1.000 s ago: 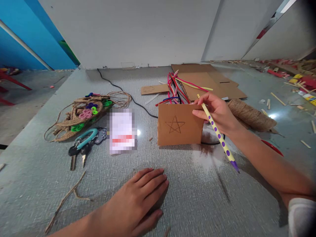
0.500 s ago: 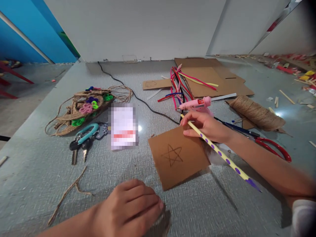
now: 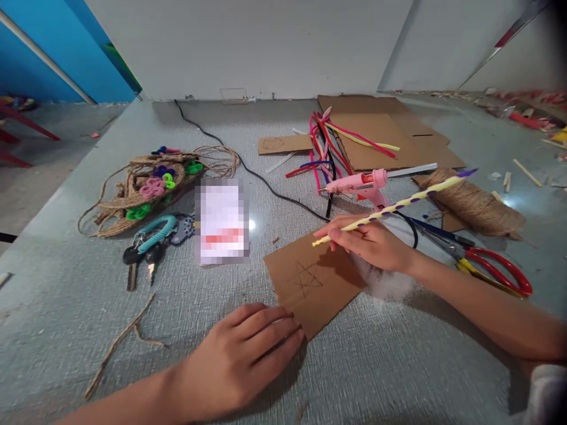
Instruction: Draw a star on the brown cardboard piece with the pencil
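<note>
A square of brown cardboard [image 3: 305,307] with a drawn star lies on the table in front of me. My left hand [image 3: 248,354] rests flat, palm down, with its fingertips at the near-left edge of the cardboard. In my right hand [image 3: 367,242] is a yellow pencil [image 3: 407,202] with purple spots, gripped close to its yellow end. That end is just above the cardboard, beyond the star, and the purple pointed end slants up to the right. Past this hand lies a pink glue gun [image 3: 365,182].
Pipe cleaners [image 3: 325,141] and larger cardboard [image 3: 372,130] lie at the back. Right are a twine roll [image 3: 476,203] and red-handled scissors [image 3: 500,268]. A twine piece with flowers [image 3: 146,189], keys [image 3: 142,254] and a blurred white pad [image 3: 221,206] are left. A black cord [image 3: 266,188] crosses the table.
The pencil has swung round, its purple end going from lower right to upper right. My left hand has moved right onto the cardboard's edge. My right hand has shifted slightly nearer.
</note>
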`<state>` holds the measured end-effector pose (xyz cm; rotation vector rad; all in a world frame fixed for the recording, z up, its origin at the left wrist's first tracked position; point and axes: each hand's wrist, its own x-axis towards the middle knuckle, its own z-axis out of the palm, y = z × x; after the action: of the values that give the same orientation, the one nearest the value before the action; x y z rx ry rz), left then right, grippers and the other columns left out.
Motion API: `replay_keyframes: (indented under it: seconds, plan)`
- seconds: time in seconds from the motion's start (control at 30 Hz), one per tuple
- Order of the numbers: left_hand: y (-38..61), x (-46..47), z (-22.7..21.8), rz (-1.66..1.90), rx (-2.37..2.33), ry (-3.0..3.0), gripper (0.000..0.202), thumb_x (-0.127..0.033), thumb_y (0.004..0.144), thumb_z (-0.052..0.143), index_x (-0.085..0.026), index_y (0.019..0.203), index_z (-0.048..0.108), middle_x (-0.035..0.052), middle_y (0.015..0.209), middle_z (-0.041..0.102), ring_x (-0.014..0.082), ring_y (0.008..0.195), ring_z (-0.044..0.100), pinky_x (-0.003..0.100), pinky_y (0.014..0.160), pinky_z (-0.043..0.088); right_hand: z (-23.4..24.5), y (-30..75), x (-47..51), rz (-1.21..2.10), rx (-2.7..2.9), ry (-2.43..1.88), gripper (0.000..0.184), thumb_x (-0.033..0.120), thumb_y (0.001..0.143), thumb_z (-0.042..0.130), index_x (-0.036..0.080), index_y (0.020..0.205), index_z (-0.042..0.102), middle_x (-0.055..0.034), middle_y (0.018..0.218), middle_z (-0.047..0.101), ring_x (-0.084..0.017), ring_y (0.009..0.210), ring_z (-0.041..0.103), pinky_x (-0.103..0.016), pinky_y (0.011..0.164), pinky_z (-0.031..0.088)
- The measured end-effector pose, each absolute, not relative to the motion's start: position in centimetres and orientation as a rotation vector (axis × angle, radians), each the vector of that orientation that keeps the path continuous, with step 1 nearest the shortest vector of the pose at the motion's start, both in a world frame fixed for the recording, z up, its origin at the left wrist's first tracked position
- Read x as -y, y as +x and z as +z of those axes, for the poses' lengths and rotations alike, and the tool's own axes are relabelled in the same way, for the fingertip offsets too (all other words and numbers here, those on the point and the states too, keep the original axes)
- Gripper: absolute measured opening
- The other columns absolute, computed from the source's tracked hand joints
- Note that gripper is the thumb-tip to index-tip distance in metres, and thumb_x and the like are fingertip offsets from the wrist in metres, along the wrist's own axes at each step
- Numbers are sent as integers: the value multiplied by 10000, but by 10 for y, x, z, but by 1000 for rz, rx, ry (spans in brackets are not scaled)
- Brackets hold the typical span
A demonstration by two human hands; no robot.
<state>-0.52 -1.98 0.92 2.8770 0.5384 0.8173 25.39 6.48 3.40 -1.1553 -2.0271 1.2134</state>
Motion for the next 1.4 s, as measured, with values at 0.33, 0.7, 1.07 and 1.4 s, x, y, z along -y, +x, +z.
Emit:
replay_keyframes:
  seconds: [0.33,0.7,1.07,1.4]
  plan:
    - [-4,25,5,729,-640,2926,279,-115,924,404,-111,1046,655,45,1068,694,179,989,649,299,778,572,21,231,-53,1143,2025,-1318,160,320,787,630,190,728,558,40,590,589,-91,549,538,-225,540,398]
    - [-2,29,7,677,-732,2917,276,-155,913,447,-106,1110,633,60,1160,658,163,984,656,281,811,572,22,227,-52,838,2360,-1196,187,263,852,517,193,685,468,45,586,489,-79,523,395,-233,546,297]
    - [-3,32,5,669,-728,2934,283,-140,911,449,-95,1132,619,75,1189,641,173,1028,641,287,830,570,18,229,-51,874,2298,-1233,169,263,850,540,196,710,474,50,602,506,-82,547,427,-229,576,323]
    - [-3,32,4,697,-744,2943,288,-141,899,455,-105,1132,622,72,1179,647,170,1016,642,286,818,575,21,233,-53,814,2346,-1238,180,252,845,524,197,690,454,43,600,488,-86,538,402,-237,553,302]
